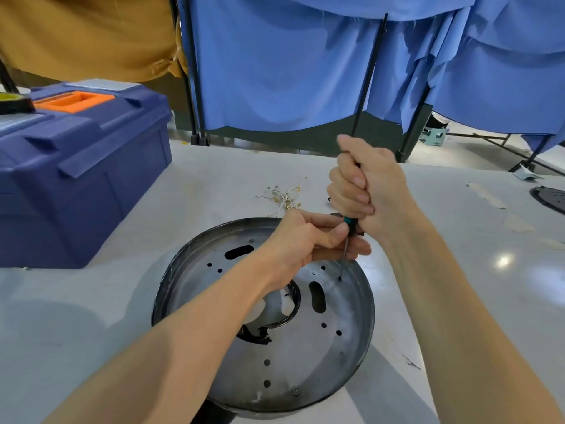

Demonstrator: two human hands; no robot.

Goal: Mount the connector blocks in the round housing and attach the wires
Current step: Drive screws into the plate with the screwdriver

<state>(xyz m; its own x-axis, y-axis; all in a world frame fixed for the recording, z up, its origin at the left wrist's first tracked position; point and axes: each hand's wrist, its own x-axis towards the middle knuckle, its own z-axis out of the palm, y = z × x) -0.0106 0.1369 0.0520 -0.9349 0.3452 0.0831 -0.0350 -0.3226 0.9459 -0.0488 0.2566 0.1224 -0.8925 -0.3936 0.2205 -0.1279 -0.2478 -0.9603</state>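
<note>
The round metal housing (305, 362) lies on the white table in front of me, its floor pierced by slots and small holes. My right hand (367, 185) grips the handle of a screwdriver (351, 223) held upright, its thin shaft reaching down to a hole near the housing's far right rim. My left hand (305, 240) pinches the shaft just below the teal collar, fingers curled around it. A bundle of thin white wires with brass terminals (286, 198) lies on the table beyond the housing. I see no connector blocks.
A blue toolbox (76, 179) with an orange handle stands at the left. Blue curtains (275, 62) on black frames hang behind the table. A dark round part (550, 201) shows at the right edge. Bits of tape lie on the table at right.
</note>
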